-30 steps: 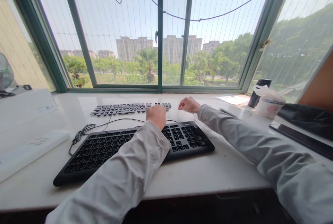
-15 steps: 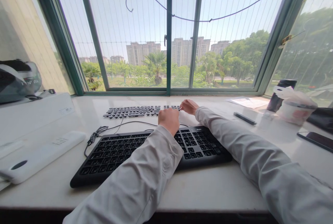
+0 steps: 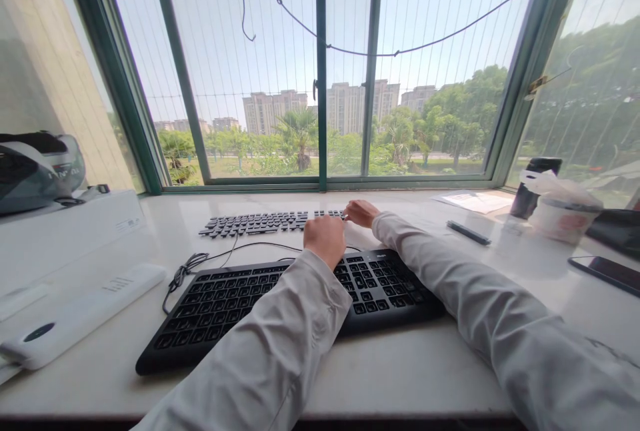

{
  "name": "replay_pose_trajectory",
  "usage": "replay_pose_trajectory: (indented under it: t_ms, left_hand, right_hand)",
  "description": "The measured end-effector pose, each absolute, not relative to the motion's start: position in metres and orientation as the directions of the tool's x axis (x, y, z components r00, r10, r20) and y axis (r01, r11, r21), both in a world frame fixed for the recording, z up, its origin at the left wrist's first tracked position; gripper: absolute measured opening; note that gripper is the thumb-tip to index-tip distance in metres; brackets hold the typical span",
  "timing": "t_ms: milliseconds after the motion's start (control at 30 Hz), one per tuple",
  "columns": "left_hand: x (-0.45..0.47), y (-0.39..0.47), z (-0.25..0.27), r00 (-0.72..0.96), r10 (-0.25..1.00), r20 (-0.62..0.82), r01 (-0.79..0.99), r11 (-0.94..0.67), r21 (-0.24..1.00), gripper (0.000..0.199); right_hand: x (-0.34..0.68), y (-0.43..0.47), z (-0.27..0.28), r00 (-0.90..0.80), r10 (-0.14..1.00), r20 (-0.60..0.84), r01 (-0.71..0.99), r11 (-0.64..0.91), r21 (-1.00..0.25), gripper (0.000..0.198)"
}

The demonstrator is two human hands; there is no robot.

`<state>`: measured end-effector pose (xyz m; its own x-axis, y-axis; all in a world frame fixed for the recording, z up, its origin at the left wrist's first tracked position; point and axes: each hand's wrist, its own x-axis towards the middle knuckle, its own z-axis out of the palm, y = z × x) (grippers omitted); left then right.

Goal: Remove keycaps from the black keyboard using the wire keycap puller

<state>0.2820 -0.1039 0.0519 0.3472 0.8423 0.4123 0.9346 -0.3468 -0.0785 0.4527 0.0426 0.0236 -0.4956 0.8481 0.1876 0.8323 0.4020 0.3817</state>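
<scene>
A black keyboard (image 3: 215,307) with its keycaps off lies across the front of the white table, bare square sockets showing. Beyond it, loose black keycaps (image 3: 255,223) are laid out in rows in keyboard order. My left hand (image 3: 325,239) is closed at the right part of these rows, above the keyboard's back edge; its fingertips are hidden behind the knuckles. Just beyond and to the right, my right hand (image 3: 362,213) is closed, fingertips pinched together at the right end of the rows. Anything held in either hand is hidden or too small to make out.
A coiled cable (image 3: 186,271) lies behind the keyboard. To the left are a long white device (image 3: 95,311) and a white box (image 3: 70,237) bearing a helmet-like object (image 3: 40,167). On the right are a pen (image 3: 469,232), paper (image 3: 473,201), a bagged cup (image 3: 565,217) and a phone (image 3: 607,273).
The view has tilted up a little, so everything sits slightly lower. Both hands stay closed in nearly the same place over the keycap rows.
</scene>
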Motion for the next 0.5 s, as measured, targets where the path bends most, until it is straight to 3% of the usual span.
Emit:
replay_pose_trajectory:
  t_ms: [267,500]
  left_hand:
    - [0.281,-0.104,0.051,0.344,0.835,0.429,0.935,-0.349,-0.069,0.026]
    - [0.281,-0.105,0.054,0.355,0.829,0.432,0.928,-0.37,-0.054,0.027]
  right_hand:
    - [0.452,0.034,0.03,-0.533,0.827,0.18,0.812,0.44,0.384,0.026]
    - [0.464,-0.003,0.044,-0.619,0.755,0.218,0.777,0.546,0.313,0.028]
